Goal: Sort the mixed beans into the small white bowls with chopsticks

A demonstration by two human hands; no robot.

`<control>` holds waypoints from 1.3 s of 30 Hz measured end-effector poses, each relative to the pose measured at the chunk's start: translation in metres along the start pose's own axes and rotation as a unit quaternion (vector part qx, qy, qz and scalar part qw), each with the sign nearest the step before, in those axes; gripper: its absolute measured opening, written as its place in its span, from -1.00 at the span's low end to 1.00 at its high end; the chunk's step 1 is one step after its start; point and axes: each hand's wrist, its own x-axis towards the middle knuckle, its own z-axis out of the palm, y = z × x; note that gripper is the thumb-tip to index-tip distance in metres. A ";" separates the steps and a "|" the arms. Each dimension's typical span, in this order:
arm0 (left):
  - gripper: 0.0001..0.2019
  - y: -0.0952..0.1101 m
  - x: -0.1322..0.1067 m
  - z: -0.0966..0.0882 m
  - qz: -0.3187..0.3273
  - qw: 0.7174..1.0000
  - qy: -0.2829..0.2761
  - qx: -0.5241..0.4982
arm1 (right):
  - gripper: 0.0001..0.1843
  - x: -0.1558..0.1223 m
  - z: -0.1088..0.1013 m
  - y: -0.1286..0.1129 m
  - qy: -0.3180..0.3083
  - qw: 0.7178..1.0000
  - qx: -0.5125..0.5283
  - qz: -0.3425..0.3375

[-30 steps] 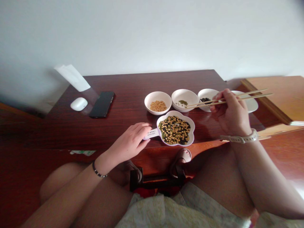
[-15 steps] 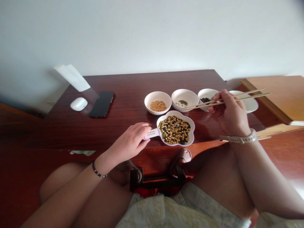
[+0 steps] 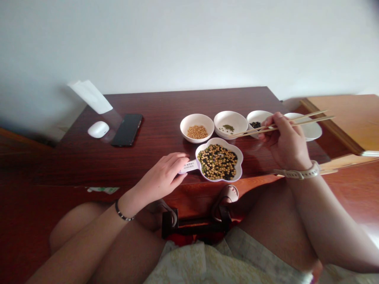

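Note:
My left hand (image 3: pixel 166 173) is closed around the handle of a flower-shaped bowl (image 3: pixel 240 159) at the table's front edge. Inside lie mixed yellow, green and black beans (image 3: pixel 217 161). Between the fingers of my right hand (image 3: pixel 287 144) is a pair of chopsticks (image 3: pixel 314 118), tips pointing left over the front rim of a white bowl (image 3: pixel 220 118) with a few green beans (image 3: pixel 227 128). To its left, another white bowl (image 3: pixel 185 120) contains yellow beans (image 3: pixel 197 132). A third bowl (image 3: pixel 259 114), partly behind my right hand, has black beans (image 3: pixel 255 124). Whether the tips grip a bean is too small to tell.
A fourth white bowl (image 3: pixel 312 130) stands at the right, partly covered by my hand. On the table's left are a black phone (image 3: pixel 127 130), a white rounded case (image 3: pixel 98 129) and a folded white paper (image 3: pixel 91 96). A wooden cabinet (image 3: pixel 346 118) adjoins on the right.
My right hand and the chopsticks have shifted slightly left, the tips a little lower. My left hand and the flower-shaped bowl have stayed in place.

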 end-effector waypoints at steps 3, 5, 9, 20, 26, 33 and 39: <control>-0.65 0.000 0.000 0.001 -0.003 1.000 0.004 -0.002 | -0.65 0.001 -0.003 0.001 -0.017 1.000 -0.015 0.008; -0.65 0.000 0.000 0.001 -0.004 1.000 0.008 -0.004 | -0.61 0.002 -0.005 0.002 -0.030 0.999 -0.020 0.009; -0.66 -0.001 0.000 0.001 -0.003 1.000 0.006 -0.003 | -0.57 0.003 -0.008 0.004 -0.039 0.999 -0.031 0.009; -0.65 0.000 0.000 0.000 -0.006 1.000 -0.002 -0.009 | -0.60 0.001 -0.002 0.004 -0.022 0.999 -0.033 0.007; -0.63 0.000 0.000 0.000 -0.010 1.000 -0.003 -0.012 | -0.58 -0.002 0.003 0.004 -0.030 0.999 -0.036 0.011; -0.64 0.001 -0.001 -0.001 -0.016 1.000 0.001 -0.019 | -0.61 -0.006 0.006 0.007 -0.077 0.996 -0.044 0.024; -0.64 0.001 0.000 0.000 -0.015 1.000 0.003 -0.018 | -0.63 -0.009 0.008 0.002 -0.093 0.993 -0.038 0.054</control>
